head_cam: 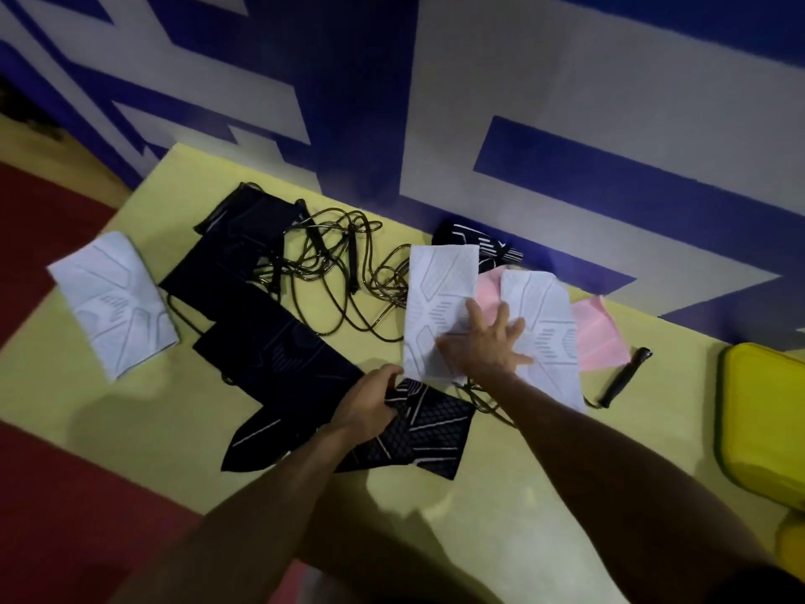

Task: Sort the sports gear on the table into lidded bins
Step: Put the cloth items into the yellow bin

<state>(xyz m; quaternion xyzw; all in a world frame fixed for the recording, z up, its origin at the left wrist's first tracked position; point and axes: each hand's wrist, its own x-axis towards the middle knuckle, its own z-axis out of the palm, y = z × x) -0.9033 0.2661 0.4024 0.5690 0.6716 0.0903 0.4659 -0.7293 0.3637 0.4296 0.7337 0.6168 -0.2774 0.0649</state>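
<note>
Knee sleeves and skipping ropes lie spread over a yellow table (501, 507). My left hand (370, 403) pinches the edge of a black sleeve with white lines (418, 433) near the front. My right hand (483, 346) lies flat, fingers spread, across two white sleeves: one (435, 289) on the left, the other (549, 324) on the right. A pink sleeve (596, 337) sticks out from under them. Plain black sleeves (270, 324) stretch toward the left. A third white sleeve (113, 303) sits alone at the far left. Tangled black rope (331, 272) lies behind.
A yellow bin (762, 416) stands at the table's right edge. A black rope handle (623, 377) lies near it. Another black patterned sleeve (479, 246) rests against the blue and white wall (566, 124). Red floor (56, 494) shows at the left.
</note>
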